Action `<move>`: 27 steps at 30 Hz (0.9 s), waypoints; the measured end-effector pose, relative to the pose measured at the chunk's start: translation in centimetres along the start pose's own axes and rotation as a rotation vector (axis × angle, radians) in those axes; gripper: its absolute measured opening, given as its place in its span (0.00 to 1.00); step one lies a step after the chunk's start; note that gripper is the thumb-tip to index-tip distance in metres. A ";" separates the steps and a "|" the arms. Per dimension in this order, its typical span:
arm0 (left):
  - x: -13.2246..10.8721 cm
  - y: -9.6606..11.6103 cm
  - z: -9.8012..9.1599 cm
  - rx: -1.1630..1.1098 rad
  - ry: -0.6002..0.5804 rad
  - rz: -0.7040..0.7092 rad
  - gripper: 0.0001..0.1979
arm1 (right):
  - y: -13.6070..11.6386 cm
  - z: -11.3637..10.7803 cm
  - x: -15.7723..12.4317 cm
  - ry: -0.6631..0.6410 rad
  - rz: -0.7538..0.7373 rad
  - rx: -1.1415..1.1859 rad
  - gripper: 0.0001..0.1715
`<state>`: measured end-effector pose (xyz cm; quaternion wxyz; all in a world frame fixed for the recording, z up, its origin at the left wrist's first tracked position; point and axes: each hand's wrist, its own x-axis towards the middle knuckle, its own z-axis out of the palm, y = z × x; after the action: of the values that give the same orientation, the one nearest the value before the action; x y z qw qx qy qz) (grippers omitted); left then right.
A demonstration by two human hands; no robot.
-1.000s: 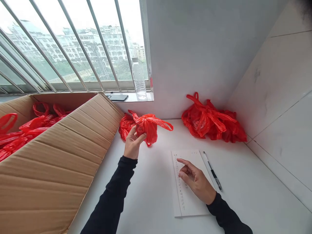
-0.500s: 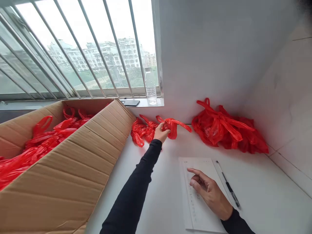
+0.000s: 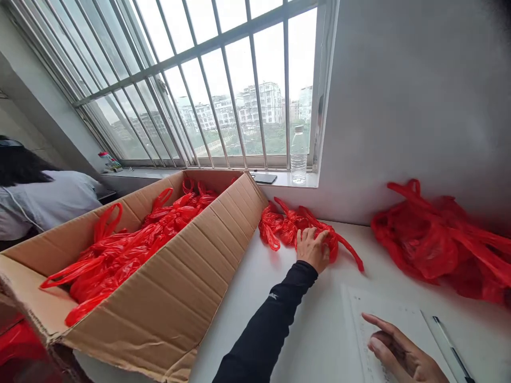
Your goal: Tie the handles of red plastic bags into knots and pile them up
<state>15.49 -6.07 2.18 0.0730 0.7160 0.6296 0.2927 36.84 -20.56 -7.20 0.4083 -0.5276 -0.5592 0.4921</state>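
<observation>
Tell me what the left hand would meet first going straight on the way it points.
The left hand would first meet the red bag it appears to touch; the wall behind looks next, though depth there is hard to judge.

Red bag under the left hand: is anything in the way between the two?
Nothing visible: the left hand is right on the red bag. The other red bags lie beside it, toward the cardboard box, not in between.
</observation>
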 end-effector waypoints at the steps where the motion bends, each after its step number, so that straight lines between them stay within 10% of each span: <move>1: 0.0 -0.5 0.2 0.006 -0.017 0.026 0.24 | -0.4 0.0 0.0 -0.033 -0.013 -0.005 0.35; 10: 3.2 -1.9 -0.3 0.041 0.073 0.067 0.25 | -6.0 0.4 -0.9 -0.043 -0.143 -0.002 0.24; 15: 4.8 3.4 -0.2 -0.051 0.142 0.202 0.23 | -7.5 -0.2 -0.4 -0.042 -0.161 0.085 0.21; 27: 5.1 16.7 8.3 -0.357 -0.073 0.287 0.31 | -7.2 -0.3 0.6 -0.014 -0.186 0.239 0.13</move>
<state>34.24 -2.33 4.97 0.1790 0.7841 0.4562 0.3807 35.70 -19.63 -0.15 0.5083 -0.4176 -0.5460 0.5188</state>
